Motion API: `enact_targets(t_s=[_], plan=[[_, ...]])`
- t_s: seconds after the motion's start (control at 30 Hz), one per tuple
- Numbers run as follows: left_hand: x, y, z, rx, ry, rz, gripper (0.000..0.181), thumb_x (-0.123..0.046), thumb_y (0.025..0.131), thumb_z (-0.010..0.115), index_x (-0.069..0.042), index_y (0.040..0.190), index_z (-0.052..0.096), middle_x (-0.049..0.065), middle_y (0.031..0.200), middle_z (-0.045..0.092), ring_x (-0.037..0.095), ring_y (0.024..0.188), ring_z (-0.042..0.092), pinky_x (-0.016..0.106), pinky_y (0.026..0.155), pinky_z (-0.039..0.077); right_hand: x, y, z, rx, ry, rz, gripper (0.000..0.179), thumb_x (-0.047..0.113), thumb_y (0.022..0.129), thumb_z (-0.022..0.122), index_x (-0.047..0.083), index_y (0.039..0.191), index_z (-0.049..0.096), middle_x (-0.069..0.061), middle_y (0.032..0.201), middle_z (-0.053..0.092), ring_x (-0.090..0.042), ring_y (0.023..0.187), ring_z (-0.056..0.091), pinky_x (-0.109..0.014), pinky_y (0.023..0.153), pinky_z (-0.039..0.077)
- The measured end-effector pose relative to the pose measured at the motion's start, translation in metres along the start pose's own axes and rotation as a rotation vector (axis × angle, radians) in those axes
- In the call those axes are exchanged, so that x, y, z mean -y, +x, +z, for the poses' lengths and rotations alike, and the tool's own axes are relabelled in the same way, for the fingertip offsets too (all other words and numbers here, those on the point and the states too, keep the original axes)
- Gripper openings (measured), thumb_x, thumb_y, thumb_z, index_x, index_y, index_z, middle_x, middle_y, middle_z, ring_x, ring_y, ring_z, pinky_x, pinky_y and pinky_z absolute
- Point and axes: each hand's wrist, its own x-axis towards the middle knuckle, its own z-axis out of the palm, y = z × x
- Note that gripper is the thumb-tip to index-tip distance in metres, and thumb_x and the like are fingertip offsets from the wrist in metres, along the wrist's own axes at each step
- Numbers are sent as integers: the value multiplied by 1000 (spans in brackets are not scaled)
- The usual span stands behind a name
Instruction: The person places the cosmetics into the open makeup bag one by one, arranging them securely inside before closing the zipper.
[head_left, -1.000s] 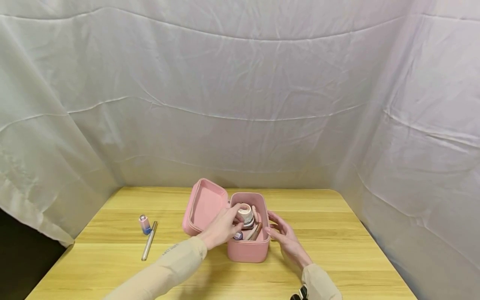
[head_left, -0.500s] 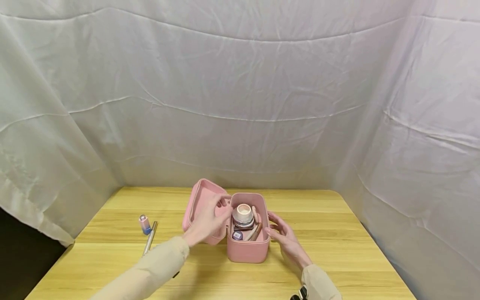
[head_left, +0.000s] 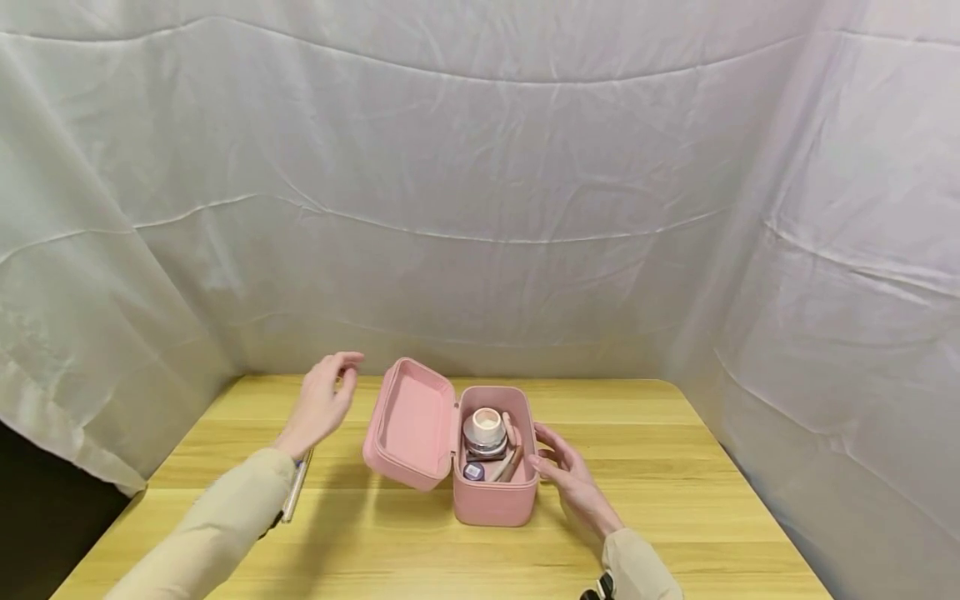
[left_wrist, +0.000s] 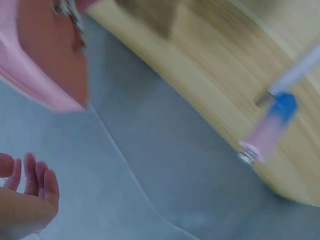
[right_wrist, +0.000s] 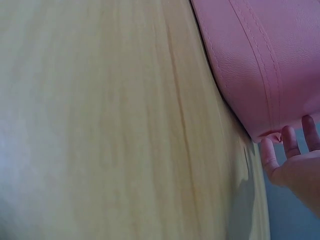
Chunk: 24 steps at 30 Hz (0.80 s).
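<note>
On the wooden table (head_left: 637, 517) stands the pink case (head_left: 495, 504), upright, its lid (head_left: 416, 421) folded out to the left. Inside, a pale, round-mouthed pot (head_left: 487, 423) sits on a glossy, rounded jar (head_left: 483, 447), with a purple-sided pot (head_left: 474, 472) nearer the front wall and slim brown and pale tubes along the right. The right hand (head_left: 572, 479) rests against the case's right side, fingers lightly bent, thumb by the rim, apparently steadying it rather than clutching it. Left of the lid and apart from it, the left hand (head_left: 318, 404) hangs in the air, loosely curved and holding nothing.

The step in hand looks like a pause between handling one cosmetic and another. Taking up the silver pen (head_left: 297, 493) or the pink-and-blue bottle (left_wrist: 272, 122) would call for lowering the left hand and a gentle thumb-and-finger pinch; whether those two touch, I cannot tell.

The case has stitched, finely grained, leather-like walls and rounded corners; the pen is straight and slender, the bottle stubby. Beyond the smooth, striped wood, creased grey cloth (head_left: 480, 167) hangs behind
</note>
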Motion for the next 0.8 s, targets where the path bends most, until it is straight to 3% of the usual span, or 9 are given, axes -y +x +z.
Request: enact_targets(t_s=[0.1,0.2,0.33,0.37,0.47,0.53,0.6,0.7,0.8], plan=[[12,-1,-15,25,71,-7,28,0,100,46,7,123,62,27,113,69,41,103,66,54,89,56,0,0,0,-2,-1,6,64,6,97,61,-4,154,31,-24,151,38,-12,111,50,-20,82,51],[21,-4,-26,69,162,-17,28,0,98,48,9,119,63,26,104,72,34,84,68,49,76,58,1,0,0,-13,4,19,64,6,97,61,-3,154,32,-22,151,39,-12,112,50,-19,81,51],[33,-13,-32,160,283,-45,26,1,92,51,13,111,66,27,96,73,25,70,61,47,70,57,1,0,0,-17,7,23,63,5,98,60,-2,154,33,-21,150,40,-13,112,49,-20,82,50],[37,-15,-32,191,300,-56,25,2,91,51,13,106,68,26,91,72,23,67,60,46,67,56,1,0,0,-13,5,22,62,5,98,60,-2,154,33,-21,150,40,-13,113,49,-20,82,50],[48,-23,-31,251,331,-82,22,7,86,48,2,72,64,11,64,60,18,57,49,35,51,45,1,-1,0,-4,-4,15,62,4,98,59,-2,154,33,-21,150,40,-13,113,49,-21,83,50],[55,-27,-29,269,344,-100,27,9,82,47,-5,62,57,3,58,49,15,55,40,29,49,34,1,-1,0,3,-6,6,62,5,98,59,-3,154,32,-21,149,41,-12,112,49,-21,83,50],[60,-31,-27,279,357,-118,29,11,82,48,-8,60,52,1,58,46,16,56,40,27,50,32,1,-1,0,1,0,10,62,5,98,59,-2,154,32,-19,148,41,-12,112,50,-21,83,50],[66,-38,-25,305,387,-154,16,10,82,55,-2,74,63,9,70,61,21,64,53,32,52,44,1,-1,1,-5,7,12,63,6,98,60,-2,154,32,-18,148,43,-13,113,50,-21,82,51],[70,-45,-21,358,389,-194,7,9,85,61,3,83,63,13,79,67,23,70,59,35,55,51,1,-1,1,-19,15,20,64,6,97,61,-2,154,33,-17,147,44,-15,113,50,-20,81,51]])
